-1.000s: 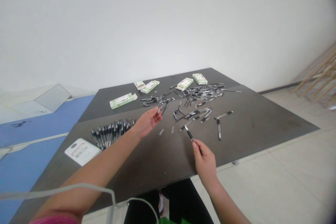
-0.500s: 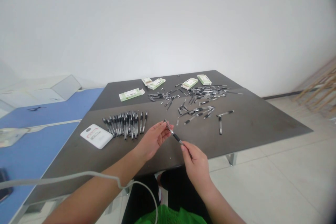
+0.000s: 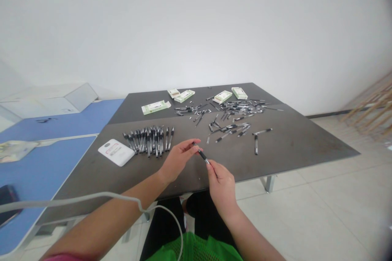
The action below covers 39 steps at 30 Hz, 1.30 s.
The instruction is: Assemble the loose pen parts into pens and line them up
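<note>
Held between both hands, above the front of the dark table, is a pen (image 3: 203, 155) with a black grip and a clear barrel. My left hand (image 3: 179, 158) pinches its far, capped-looking end with thumb and fingers. My right hand (image 3: 222, 182) is closed round the near end of the barrel, which its fingers mostly hide. To the left of my left hand, a row of pens (image 3: 149, 139) lies side by side. Beyond my hands is a loose pile of pens and pen parts (image 3: 241, 108). A small clear piece (image 3: 208, 140) lies just past the held pen.
A white card-like item (image 3: 116, 152) lies left of the row. Green-and-white boxes (image 3: 156, 107) stand along the back. Two pens (image 3: 256, 144) lie apart at right. A pale cable (image 3: 92, 197) crosses over my left forearm. A blue table (image 3: 73, 147) adjoins at left.
My left thumb and fingers have closed further over the pen's far end, and my right hand has moved slightly up and left. The view has shifted a little.
</note>
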### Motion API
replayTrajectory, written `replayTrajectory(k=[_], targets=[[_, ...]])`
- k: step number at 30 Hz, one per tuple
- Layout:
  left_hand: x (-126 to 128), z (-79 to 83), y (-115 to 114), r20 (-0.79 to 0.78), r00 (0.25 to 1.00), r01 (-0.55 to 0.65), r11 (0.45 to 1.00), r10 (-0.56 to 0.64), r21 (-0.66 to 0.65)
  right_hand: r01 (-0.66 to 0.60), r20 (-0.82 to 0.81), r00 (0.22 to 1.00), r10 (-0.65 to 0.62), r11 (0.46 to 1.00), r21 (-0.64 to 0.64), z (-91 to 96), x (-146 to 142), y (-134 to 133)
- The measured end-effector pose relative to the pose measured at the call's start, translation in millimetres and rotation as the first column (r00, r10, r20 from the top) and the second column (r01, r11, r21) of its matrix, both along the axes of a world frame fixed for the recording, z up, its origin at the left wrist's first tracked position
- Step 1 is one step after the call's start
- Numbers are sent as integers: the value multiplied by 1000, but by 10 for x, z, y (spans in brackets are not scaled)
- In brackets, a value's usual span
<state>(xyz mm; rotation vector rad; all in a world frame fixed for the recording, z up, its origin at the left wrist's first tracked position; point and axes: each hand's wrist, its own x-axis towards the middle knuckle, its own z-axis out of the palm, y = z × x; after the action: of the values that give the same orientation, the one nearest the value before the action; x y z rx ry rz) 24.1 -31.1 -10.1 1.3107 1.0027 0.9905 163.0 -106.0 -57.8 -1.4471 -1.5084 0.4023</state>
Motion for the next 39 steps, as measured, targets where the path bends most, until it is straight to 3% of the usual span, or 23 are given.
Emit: replayTrajectory(k=[6, 11, 13, 16, 18, 21, 24, 28, 32, 36, 39], targets=[[-31, 18, 99, -29, 999, 47, 998, -46, 33, -9, -152, 988, -1, 998, -64, 34, -39, 87], [-113, -97, 140, 31, 999, 41, 998, -43, 37, -105, -370, 928, 36, 980, -169, 4, -74, 157], [-200, -156, 173, 19, 1000, -1, 999, 0, 53, -136, -443, 895, 41, 973, -185, -48, -90, 178], [-425, -227, 268, -57, 986, -147, 982, 154, 121, -157, -486, 873, 35, 964, -213, -140, -122, 265], [-618, -260, 343, -132, 944, -272, 940, 303, 208, -184, -426, 903, 64, 952, -246, -185, -178, 398], [-885, -306, 430, -220, 826, -427, 831, 518, 356, -238, -215, 961, 173, 914, -330, -222, -356, 710], [-1039, -373, 463, -275, 723, -490, 751, 634, 442, -248, -94, 969, 229, 892, -377, -241, -598, 1056], [-1078, -463, 458, -308, 718, -464, 759, 624, 456, -251, 35, 959, 282, 898, -361, -229, -804, 1341], [-1045, -492, 437, -327, 739, -417, 782, 589, 463, -252, 149, 939, 311, 914, -317, -172, -773, 1363], [-1019, -486, 408, -334, 757, -399, 802, 561, 445, -231, 231, 923, 306, 925, -302, -125, -481, 1241], [-1011, -477, 390, -334, 761, -400, 808, 556, 433, -115, 304, 926, 222, 936, -332, -82, -7, 1131]])
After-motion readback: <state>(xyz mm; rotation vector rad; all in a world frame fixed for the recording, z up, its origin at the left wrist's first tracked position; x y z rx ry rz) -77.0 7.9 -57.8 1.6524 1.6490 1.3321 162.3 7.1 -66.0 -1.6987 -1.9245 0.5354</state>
